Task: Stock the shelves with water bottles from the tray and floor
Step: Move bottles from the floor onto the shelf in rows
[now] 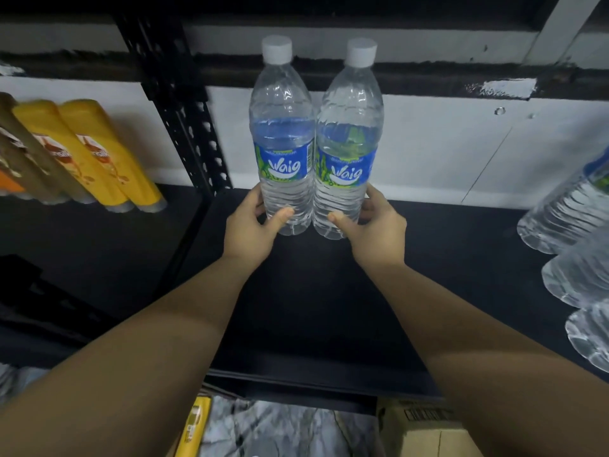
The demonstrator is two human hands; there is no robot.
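Two clear plastic water bottles stand upright side by side, touching, toward the far middle of a black shelf. Each has a white cap and a blue label. The left bottle is gripped near its base by the left hand, thumb across the front and fingers curled round the far left side. The right bottle is gripped the same way by the right hand, thumb in front, fingers round the far right side. Both bare forearms reach in from the near edge.

At the right edge of the same shelf, more water bottles stand in a row running from far to near. To the left, past a black perforated upright post, yellow bottles and brown ones stand on the neighbouring shelf. Behind the shelving is a white wall. Below the near shelf edge, a cardboard box sits at the right on a marbled floor.
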